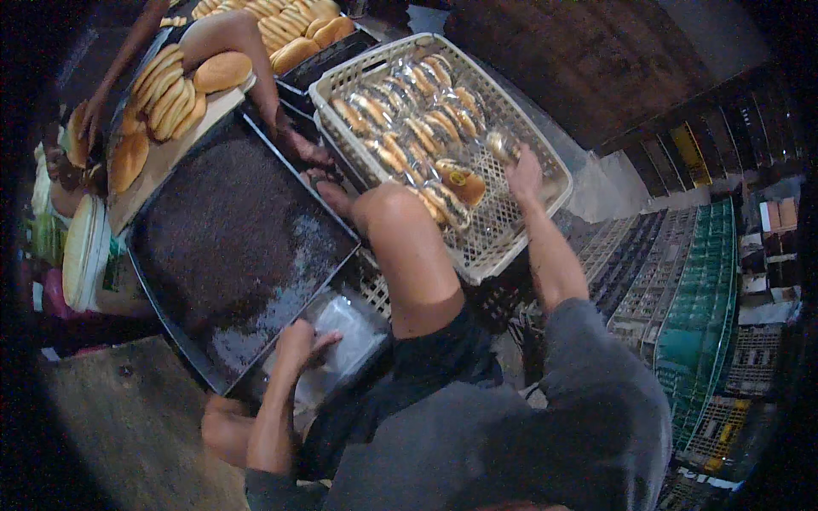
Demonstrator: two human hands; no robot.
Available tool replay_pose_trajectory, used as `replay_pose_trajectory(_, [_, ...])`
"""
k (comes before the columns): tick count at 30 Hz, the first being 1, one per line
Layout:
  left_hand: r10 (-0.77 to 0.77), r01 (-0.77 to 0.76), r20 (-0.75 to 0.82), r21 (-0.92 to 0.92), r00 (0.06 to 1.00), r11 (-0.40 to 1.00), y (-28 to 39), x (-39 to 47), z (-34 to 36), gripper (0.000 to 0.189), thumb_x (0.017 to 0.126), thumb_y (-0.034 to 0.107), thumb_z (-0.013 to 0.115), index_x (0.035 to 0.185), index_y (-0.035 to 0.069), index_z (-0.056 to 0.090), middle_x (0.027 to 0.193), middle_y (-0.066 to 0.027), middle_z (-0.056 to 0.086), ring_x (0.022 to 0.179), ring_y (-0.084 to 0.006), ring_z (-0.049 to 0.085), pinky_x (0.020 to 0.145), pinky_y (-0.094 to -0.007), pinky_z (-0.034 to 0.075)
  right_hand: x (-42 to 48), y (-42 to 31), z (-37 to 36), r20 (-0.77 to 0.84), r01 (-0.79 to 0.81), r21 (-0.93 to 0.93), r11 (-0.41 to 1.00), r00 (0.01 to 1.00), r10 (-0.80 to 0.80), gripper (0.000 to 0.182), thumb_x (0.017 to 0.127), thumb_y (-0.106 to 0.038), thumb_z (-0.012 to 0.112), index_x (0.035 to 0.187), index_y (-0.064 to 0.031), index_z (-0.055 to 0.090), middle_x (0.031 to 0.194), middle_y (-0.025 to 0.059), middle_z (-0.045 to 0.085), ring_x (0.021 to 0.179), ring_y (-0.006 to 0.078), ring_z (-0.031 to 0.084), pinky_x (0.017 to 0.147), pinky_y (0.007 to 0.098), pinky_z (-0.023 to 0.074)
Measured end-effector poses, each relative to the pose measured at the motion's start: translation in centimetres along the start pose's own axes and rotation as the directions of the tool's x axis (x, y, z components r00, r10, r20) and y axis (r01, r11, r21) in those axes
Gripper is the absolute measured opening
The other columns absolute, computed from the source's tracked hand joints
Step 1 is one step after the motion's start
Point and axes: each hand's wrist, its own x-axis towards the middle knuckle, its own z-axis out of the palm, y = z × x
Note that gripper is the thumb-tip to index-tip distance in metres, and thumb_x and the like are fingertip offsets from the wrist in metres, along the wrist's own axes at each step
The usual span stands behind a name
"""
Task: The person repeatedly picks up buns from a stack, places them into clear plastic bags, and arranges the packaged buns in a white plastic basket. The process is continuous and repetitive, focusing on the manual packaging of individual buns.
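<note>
My right hand point(525, 171) reaches into a cream plastic crate point(557, 167), its fingers on a bagged bun point(503, 145) near the right wall. Rows of filled buns in clear wrappers point(431, 131) stand in the crate, and one wrapped bun point(461, 183) with a round yellow mark lies flatter beside them. Over a stack of clear plastic bags point(348, 335) near my lap is my left hand point(305, 342), thumb and fingers apart; whether the fingertips pinch a bag cannot be told. Left of my knee lies a large metal tray point(211, 211) covered in dark crumbs or seeds.
Another person's hands point(92, 124) handle a bun at the far left, beside a board point(150, 185) with piled buns point(167, 96). More buns point(294, 32) fill a tray at the top. Stacked plastic crates point(693, 319) stand at the right. The other person's foot is between tray and crate.
</note>
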Motion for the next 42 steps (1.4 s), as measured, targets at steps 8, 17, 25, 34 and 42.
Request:
replay_pose_trajectory(8, [0.056, 0.039, 0.286, -0.315, 0.957, 0.948, -0.2, -2.0, -3.8, 0.049, 0.084, 0.045, 0.066, 0.065, 0.000, 0.063, 0.058, -0.0075, 0.060, 0.052, -0.0137, 0.058, 0.050, -0.0310, 0.045, -2.5, -1.7, 4.9, 0.165, 0.198, 0.080, 0.977, 0.964, -0.209, 0.054, 0.071, -0.005, 0.062, 0.123, -0.0029, 0.048, 0.117, 0.0200, 0.057, 0.111, 0.0379, 0.052, 0.098, 0.0422, 0.0403])
replay_pose_trajectory(17, [0.149, -0.338, -0.320, -0.695, 0.936, 0.635, 1.5, -6.6, -9.9, 0.031, 0.086, 0.023, 0.065, 0.065, 0.001, 0.061, 0.053, -0.0003, 0.056, 0.049, -0.0060, 0.051, 0.042, -0.0240, 0.037, 3.6, -18.1, -2.5, 0.761, 0.360, 0.176, 0.916, 0.541, -0.359, 0.071, 0.080, -0.032, 0.068, 0.136, -0.0021, 0.037, 0.130, 0.0228, 0.050, 0.123, 0.0313, 0.047, 0.102, 0.0391, 0.0368])
replay_pose_trajectory(25, [-0.190, -0.276, -0.899, -0.313, 0.395, 0.908, -0.2, -6.1, -11.7, 0.029, 0.077, 0.027, 0.075, 0.070, 0.002, 0.061, 0.061, -0.0103, 0.061, 0.053, -0.0188, 0.059, 0.051, -0.0320, 0.044, -14.9, -44.3, -8.4, 0.021, 0.593, 0.771, 0.232, 0.340, -0.940, 0.013, 0.088, -0.011, 0.058, 0.096, -0.0016, 0.054, 0.079, 0.0159, 0.061, 0.080, 0.0321, 0.063, 0.067, 0.0407, 0.0494])
replay_pose_trajectory(34, [-0.414, -0.535, -0.375, -0.748, 0.829, -0.393, -5.2, -3.0, -12.1, 0.069, 0.084, 0.069, 0.047, 0.096, 0.002, 0.063, 0.082, -0.0116, 0.066, 0.073, -0.0203, 0.065, 0.069, -0.0310, 0.052, -17.2, -40.8, -3.6, 0.573, -0.563, 0.794, 0.229, 0.567, -0.592, 0.019, 0.089, -0.007, 0.061, 0.104, 0.0004, 0.053, 0.090, 0.0108, 0.060, 0.072, 0.0206, 0.066, 0.060, 0.0289, 0.0557])
replay_pose_trajectory(42, [-0.648, -0.712, -0.469, -0.683, 0.600, -0.164, -5.8, -2.0, -13.5, 0.027, 0.084, 0.030, 0.070, 0.086, 0.004, 0.063, 0.078, -0.0034, 0.063, 0.068, -0.0124, 0.060, 0.063, -0.0260, 0.050, -17.4, -40.4, -3.1, 0.563, -0.494, 0.819, 0.292, 0.595, -0.574, 0.027, 0.096, -0.027, 0.053, 0.084, -0.0029, 0.056, 0.068, 0.0057, 0.059, 0.054, 0.0131, 0.058, 0.049, 0.0258, 0.0476])
